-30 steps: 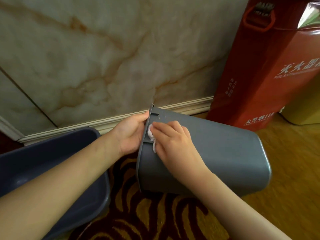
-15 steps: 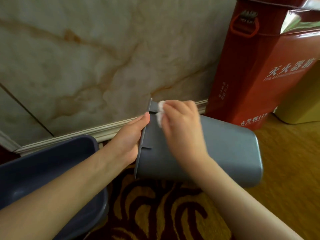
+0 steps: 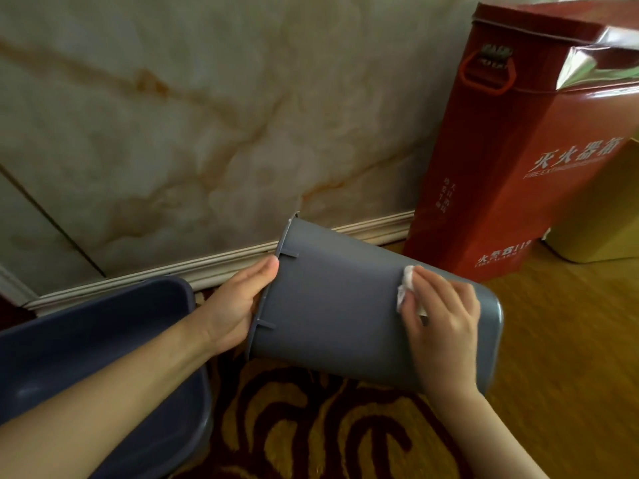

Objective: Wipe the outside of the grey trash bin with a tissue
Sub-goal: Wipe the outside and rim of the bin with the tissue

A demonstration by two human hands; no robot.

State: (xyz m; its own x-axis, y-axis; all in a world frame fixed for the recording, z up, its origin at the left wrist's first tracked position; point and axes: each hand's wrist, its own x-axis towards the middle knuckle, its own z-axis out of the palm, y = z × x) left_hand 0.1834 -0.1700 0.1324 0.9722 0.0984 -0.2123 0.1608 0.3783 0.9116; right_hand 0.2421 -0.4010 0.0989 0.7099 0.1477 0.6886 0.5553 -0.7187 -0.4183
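The grey trash bin (image 3: pixel 332 305) lies on its side, held above a patterned rug (image 3: pixel 311 426), its open rim turned toward the left hand (image 3: pixel 238 305). That hand's grip is clamped on the rim — thumb outside, fingers hidden inside. Near the bin's base, the right hand (image 3: pixel 444 326) presses a white tissue (image 3: pixel 406 288) against the bin's outer wall, fingers closed over it. Beyond the base stands a red fire-extinguisher box (image 3: pixel 518 150).

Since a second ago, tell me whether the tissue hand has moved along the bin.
Yes. The right hand with the tissue slid from the grey trash bin's rim toward its base.
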